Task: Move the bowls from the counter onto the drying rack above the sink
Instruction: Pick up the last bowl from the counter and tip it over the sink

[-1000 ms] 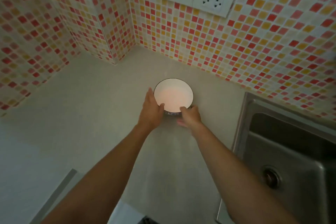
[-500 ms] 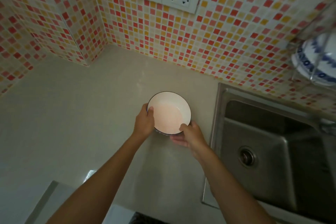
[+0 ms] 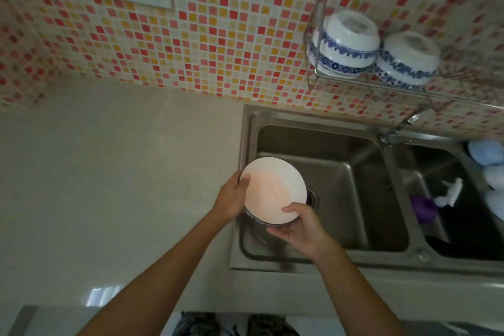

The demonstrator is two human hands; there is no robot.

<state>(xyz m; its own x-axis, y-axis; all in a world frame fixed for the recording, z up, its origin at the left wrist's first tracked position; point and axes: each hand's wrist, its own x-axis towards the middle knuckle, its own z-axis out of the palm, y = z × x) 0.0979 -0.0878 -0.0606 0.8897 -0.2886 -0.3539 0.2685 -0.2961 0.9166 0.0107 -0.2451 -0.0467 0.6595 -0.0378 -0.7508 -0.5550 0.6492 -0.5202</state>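
- Left hand and right hand grip the white bowl at opposite rims, thumbs hooked inside.
- The bowl, on the counter a second ago, is now held over the steel sink.
- Above, the wire drying rack carries two seemingly inverted blue-banded bowls.

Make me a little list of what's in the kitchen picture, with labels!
held bowl: white bowl, right way up, over the sink's left edge
left hand: grips the bowl's left rim
right hand: holds the bowl's near rim
sink: steel
drying rack: on the tiled wall
rack contents: two blue-patterned bowls, upside down
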